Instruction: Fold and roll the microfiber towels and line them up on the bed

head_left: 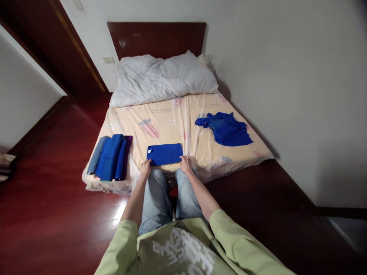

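A blue cloth point(164, 154), folded into a flat rectangle with a small white tag at its upper left, lies near the front edge of the bed. My left hand point(146, 167) is closed on its near left corner. At the near right corner, my right hand point(185, 163) grips the same cloth with fingers pressed together. Left of it lies a row of folded or rolled cloths point(111, 156) in grey-blue, blue and purple. A crumpled pile of blue cloth point(228, 129) rests on the right side of the bed.
The bed point(169, 130) has a patterned yellow sheet under a clear cover. A bunched white quilt point(163, 78) lies by the dark wooden headboard point(157, 38). A wall runs along the right, and a dark door point(48, 42) stands at the upper left.
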The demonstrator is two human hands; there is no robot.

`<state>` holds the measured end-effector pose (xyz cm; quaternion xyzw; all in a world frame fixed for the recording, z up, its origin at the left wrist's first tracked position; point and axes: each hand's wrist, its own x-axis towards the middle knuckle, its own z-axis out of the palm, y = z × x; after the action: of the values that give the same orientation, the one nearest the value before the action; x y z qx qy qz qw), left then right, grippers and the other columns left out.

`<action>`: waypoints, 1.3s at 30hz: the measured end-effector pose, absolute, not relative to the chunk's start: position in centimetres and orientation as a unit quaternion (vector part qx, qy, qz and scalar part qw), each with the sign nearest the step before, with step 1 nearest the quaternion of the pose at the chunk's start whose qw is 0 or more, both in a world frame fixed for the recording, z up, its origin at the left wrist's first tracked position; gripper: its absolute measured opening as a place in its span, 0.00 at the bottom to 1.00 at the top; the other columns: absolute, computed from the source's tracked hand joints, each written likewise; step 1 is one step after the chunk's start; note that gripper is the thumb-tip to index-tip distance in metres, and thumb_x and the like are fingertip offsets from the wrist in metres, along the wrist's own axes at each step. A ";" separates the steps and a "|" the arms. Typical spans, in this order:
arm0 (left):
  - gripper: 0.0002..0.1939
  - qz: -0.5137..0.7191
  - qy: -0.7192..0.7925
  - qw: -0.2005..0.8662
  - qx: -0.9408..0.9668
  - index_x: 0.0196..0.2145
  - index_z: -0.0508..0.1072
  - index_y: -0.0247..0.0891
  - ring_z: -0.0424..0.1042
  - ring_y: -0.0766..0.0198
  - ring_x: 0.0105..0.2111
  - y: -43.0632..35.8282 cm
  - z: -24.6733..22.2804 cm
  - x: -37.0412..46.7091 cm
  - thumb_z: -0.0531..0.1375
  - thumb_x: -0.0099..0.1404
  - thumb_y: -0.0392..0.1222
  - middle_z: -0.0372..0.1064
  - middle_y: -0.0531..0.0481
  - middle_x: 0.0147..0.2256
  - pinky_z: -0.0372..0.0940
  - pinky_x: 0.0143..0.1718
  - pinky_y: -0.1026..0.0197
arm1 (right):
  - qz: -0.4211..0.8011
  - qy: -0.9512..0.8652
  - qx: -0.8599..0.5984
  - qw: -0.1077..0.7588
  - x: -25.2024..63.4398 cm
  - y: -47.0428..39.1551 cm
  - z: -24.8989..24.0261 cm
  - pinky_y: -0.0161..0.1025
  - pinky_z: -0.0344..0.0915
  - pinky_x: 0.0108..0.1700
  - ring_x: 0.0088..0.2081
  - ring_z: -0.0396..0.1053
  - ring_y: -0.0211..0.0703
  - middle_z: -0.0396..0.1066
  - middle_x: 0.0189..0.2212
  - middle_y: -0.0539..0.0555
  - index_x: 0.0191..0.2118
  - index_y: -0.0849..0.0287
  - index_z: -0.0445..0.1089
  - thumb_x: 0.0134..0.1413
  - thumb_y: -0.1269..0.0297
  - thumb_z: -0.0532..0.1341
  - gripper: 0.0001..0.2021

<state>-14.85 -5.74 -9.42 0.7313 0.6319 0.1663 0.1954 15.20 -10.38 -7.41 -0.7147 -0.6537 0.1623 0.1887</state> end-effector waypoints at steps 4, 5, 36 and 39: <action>0.32 0.211 0.625 0.223 0.718 0.57 0.76 0.34 0.69 0.50 0.63 -5.7 -9.3 -15.7 0.56 0.55 0.24 0.73 0.39 0.60 0.62 0.67 0.49 | 0.163 -0.642 -0.720 0.209 15.4 -10.0 -7.7 0.43 0.61 0.63 0.60 0.66 0.50 0.76 0.54 0.60 0.57 0.60 0.74 0.60 0.79 0.54 0.22; 0.33 0.225 0.622 0.229 0.714 0.57 0.77 0.35 0.70 0.51 0.63 -5.7 -9.4 -15.8 0.56 0.54 0.23 0.73 0.40 0.60 0.63 0.67 0.50 | 0.164 -0.638 -0.721 0.213 15.5 -9.9 -7.9 0.42 0.62 0.63 0.59 0.66 0.49 0.76 0.55 0.59 0.57 0.60 0.74 0.59 0.80 0.55 0.23; 0.17 0.368 0.699 0.285 0.543 0.36 0.74 0.37 0.78 0.52 0.36 -4.8 -11.2 -16.0 0.54 0.66 0.52 0.77 0.41 0.32 0.71 0.43 0.54 | 0.177 -0.511 -0.826 0.157 15.6 -8.8 -7.5 0.38 0.66 0.53 0.51 0.75 0.49 0.76 0.51 0.62 0.60 0.57 0.69 0.76 0.55 0.52 0.19; 0.19 0.361 0.710 0.285 0.533 0.36 0.75 0.36 0.78 0.50 0.39 -4.5 -11.6 -15.8 0.53 0.67 0.54 0.79 0.39 0.35 0.71 0.45 0.52 | 0.179 -0.502 -0.832 0.151 15.6 -8.5 -7.7 0.38 0.66 0.52 0.50 0.76 0.49 0.76 0.50 0.62 0.60 0.57 0.69 0.76 0.55 0.51 0.19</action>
<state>-15.83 -4.53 -11.59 0.5334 0.7100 0.3608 0.2849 15.60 -8.49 -7.70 -0.8324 -0.5023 0.1793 0.1507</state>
